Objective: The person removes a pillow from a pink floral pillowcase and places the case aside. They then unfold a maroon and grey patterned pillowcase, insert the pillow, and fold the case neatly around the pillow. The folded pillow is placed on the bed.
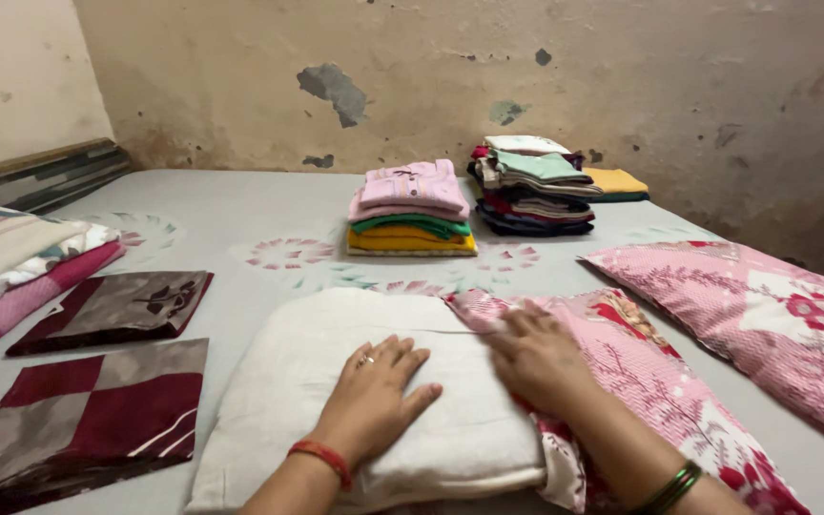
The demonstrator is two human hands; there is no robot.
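**Pillow going into its pink cover**

A grey printed bedsheet (240,205) spreads below a stained, peeling wall. On it lies a plump off-white cloth pillow (355,381), half inside a pink floral cotton pillowcase (660,381) on its right. The left hand (374,401) presses flat and open on the pillow — the right hand (536,358) pinches the case's edge. The stuffing step seems underway; next calls for drawing the case leftward.

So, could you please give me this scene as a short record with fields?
Left hand: flat on white pillow
Right hand: at the open edge of the pink floral pillowcase
Second pillow: pink floral, at right
Folded maroon covers: at left
Folded clothes stacks: by the wall
Surface: grey bedsheet
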